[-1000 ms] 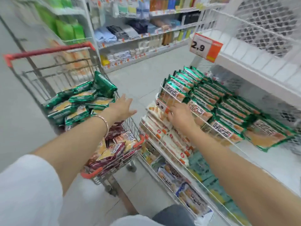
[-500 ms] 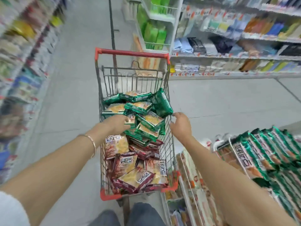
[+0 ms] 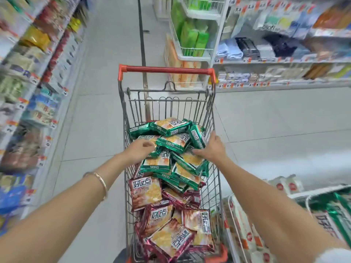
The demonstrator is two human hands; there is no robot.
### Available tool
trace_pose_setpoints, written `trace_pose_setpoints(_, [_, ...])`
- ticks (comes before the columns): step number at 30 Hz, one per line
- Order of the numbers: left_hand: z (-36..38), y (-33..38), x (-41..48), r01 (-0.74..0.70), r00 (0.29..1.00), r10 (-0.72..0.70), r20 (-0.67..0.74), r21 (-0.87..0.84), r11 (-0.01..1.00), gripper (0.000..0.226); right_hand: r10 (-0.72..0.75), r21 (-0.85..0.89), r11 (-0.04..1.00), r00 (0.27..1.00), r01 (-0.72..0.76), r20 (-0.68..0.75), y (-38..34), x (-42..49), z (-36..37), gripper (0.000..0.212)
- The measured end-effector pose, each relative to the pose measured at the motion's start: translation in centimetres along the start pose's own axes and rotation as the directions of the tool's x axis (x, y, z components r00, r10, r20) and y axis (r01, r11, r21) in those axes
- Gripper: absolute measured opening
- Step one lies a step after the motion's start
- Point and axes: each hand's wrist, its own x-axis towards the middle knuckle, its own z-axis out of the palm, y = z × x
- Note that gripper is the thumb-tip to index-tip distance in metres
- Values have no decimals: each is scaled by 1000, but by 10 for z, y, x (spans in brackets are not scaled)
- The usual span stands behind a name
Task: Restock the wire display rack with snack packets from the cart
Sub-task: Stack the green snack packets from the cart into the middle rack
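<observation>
the cart [image 3: 171,105] is standing lengthwise down the aisle, its red handle at the far end, and the snack packets are lying inside it: green packets [image 3: 171,142] heaped in the middle and red packets [image 3: 145,192] filling the near end. the flat green ones are pointing every way; the topmost is lying with its long axis across the basket, and one at the right wall is tipped up on its edge, long axis running along the cart. the left hand [image 3: 141,149], with a bangle [image 3: 100,181] on its forearm, is reaching in from the left, fingers curling down onto the edge of a green packet; i cannot tell whether its grip is actually clamping it. the right hand [image 3: 210,149] is resting on the heap from the right, grip apart, fingers lying flat over a packet, thumb up near the wire wall. the wire display rack [image 3: 307,204] is sitting just beside the cart's near right corner, green packets showing in it. bare floor [image 3: 266,120] is lying open on both sides of the cart.
</observation>
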Motion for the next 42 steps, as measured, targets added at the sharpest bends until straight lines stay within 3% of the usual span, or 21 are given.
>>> trace_pose_setpoints(1, [-3, 0, 4, 22, 1000, -22, -1, -25, 999, 18, 19, 13, 1000, 999, -19, 48, -5, 2, 6, 102])
trace_pose_setpoints(3, [-7, -1, 12, 70, 997, -68, 26, -108, 992, 19, -27, -68, 997, 999, 29, 36, -15, -3, 15, 56])
trace_pose_setpoints(5, [-11, 0, 19, 153, 987, -130, 99, -275, 949, 25, -166, -132, 981, 972, 145, -164, -19, -15, 26, 22])
trace_pose_setpoints(8, [-16, -1, 30, 266, 964, -222, 149, -460, 847, 35, -415, -100, 897, 739, 431, -531, -9, -43, 43, 25])
trace_pose_setpoints(9, [-17, -2, 33, 302, 953, -246, 175, -499, 812, 35, -467, -106, 853, 655, 512, -594, -6, -53, 46, 28])
trace_pose_setpoints(11, [-14, -2, 36, 403, 912, -260, 317, -571, 715, 44, -514, -110, 795, 566, 597, -645, -3, -68, 45, 30])
trace_pose_setpoints(14, [5, 5, 33, 537, 812, -159, 562, -611, 581, 64, -563, -144, 758, 527, 636, -636, -13, -77, 36, 29])
trace_pose_setpoints(16, [22, 12, 34, 503, 841, -131, 525, -670, 546, 73, -637, -117, 705, 552, 699, -539, -26, -83, 32, 26])
trace_pose_setpoints(17, [27, 15, 36, 463, 874, -153, 460, -698, 547, 65, -638, -31, 702, 609, 712, -470, -34, -84, 25, 31])
trace_pose_setpoints(18, [29, 19, 37, 415, 905, -183, 385, -696, 587, 56, -593, 103, 728, 697, 678, -402, -43, -85, 14, 39])
trace_pose_setpoints(20, [21, 21, 42, 305, 945, -180, 273, -535, 788, 68, -486, 276, 784, 826, 556, -286, -54, -82, -9, 53])
trace_pose_setpoints(23, [-3, 31, 39, 148, 925, -64, 375, -202, 968, 71, -512, 100, 855, 859, 508, 17, -66, -62, -40, 84])
trace_pose_setpoints(25, [-20, 36, 41, 69, 914, -20, 405, -107, 992, 58, -478, 303, 867, 833, 396, 278, -70, -52, -50, 71])
trace_pose_setpoints(27, [-37, 34, 41, 26, 965, 25, 262, -190, 981, 53, -438, 587, 789, 837, 183, 329, -66, -44, -47, 39])
trace_pose_setpoints(29, [-49, 22, 43, 39, 993, 3, 114, -361, 932, 64, -324, 710, 704, 898, 17, 300, -60, -40, -37, 34])
trace_pose_setpoints(31, [-43, 12, 35, 143, 978, -42, 205, -509, 849, 65, -262, 800, 588, 907, -121, 329, -57, -41, -29, 40])
trace_pose_setpoints(33, [-26, 2, 28, 240, 955, -87, 283, -569, 787, 59, -290, 851, 452, 858, -268, 424, -56, -39, -21, 51])
trace_pose_setpoints(35, [-11, -9, 26, 283, 953, -147, 263, -616, 735, 46, -184, 820, 432, 853, -376, 488, -45, -31, -6, 49])
trace_pose_setpoints(38, [-6, -23, 22, 315, 949, -232, 213, -629, 711, 33, 254, 549, 687, 865, -476, 432, -12, -24, 28, 45])
trace_pose_setpoints(40, [-7, -31, 18, 341, 940, -269, 210, -619, 707, 26, 342, 464, 635, 763, -618, 548, 1, -29, 53, 58])
trace_pose_setpoints(42, [-10, -38, 11, 356, 934, -283, 219, -644, 677, 17, 356, 485, 547, 714, -682, 603, 1, -38, 60, 62])
